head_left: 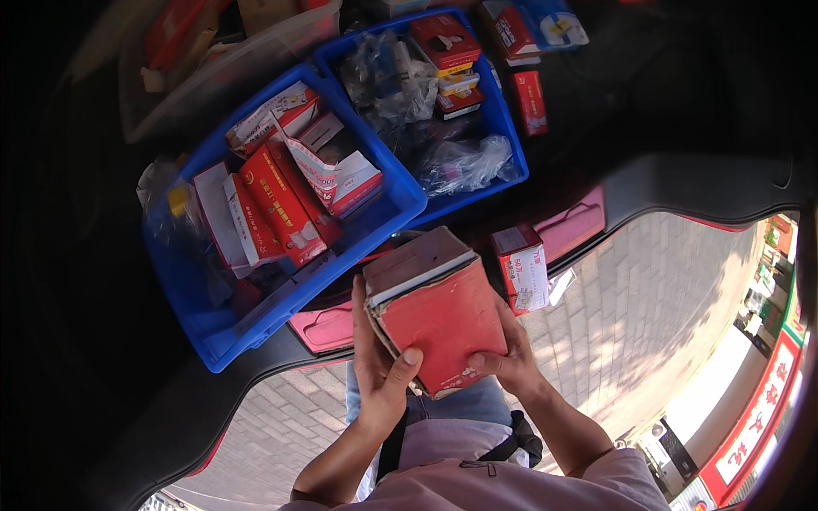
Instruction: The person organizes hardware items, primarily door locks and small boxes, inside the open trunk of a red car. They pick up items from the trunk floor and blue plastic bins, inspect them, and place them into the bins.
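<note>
Between both hands I hold a worn red cardboard box (443, 328), tilted, in front of my body. Its edges look scuffed, and a brownish side with a pale strip faces away from me. My left hand (381, 379) grips the left side, thumb lying on the red face. On the right side, my right hand (514, 362) closes round the lower corner with its thumb pressed on the same face. The other fingers are partly hidden behind the box. Just past my right hand, a red and white carton (521, 268) stands on the trunk's edge.
Ahead on the left is a blue bin (396, 183) with several red and white cartons. Behind it, another blue bin (511, 136) holds plastic bags and stacked small boxes. A translucent tub (256, 53) stands at the far left. A small red box (530, 102) lies right of the bins.
</note>
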`<action>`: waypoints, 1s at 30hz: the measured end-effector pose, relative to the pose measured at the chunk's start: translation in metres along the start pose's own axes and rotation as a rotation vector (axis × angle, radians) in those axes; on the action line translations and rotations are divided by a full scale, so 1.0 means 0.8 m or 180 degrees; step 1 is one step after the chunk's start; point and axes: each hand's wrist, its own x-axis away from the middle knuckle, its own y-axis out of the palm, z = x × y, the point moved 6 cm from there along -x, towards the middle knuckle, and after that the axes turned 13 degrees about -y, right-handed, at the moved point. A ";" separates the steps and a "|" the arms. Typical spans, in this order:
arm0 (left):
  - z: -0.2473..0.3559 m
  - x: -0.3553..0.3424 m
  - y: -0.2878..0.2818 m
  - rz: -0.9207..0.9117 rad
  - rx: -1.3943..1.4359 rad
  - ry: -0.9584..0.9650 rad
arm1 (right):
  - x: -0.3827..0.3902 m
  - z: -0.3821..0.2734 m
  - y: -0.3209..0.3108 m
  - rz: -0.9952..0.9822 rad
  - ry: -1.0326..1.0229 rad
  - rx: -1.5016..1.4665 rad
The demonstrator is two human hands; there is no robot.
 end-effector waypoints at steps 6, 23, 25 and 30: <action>-0.061 -0.052 0.058 -0.0611 -0.1129 -0.0297 | -0.117 -0.110 -0.148 0.0082 -0.0549 0.1625; 0.105 0.002 -0.023 0.1754 -0.3195 0.2085 | -0.306 -0.031 -0.188 -0.0447 0.0859 0.1927; 0.135 0.008 -0.079 0.2609 -0.3884 0.2002 | -0.290 -0.036 -0.186 -0.0319 0.0831 0.1669; 0.137 0.005 -0.206 0.3944 -0.5048 0.1288 | -0.273 -0.051 -0.164 -0.0264 0.0490 0.0276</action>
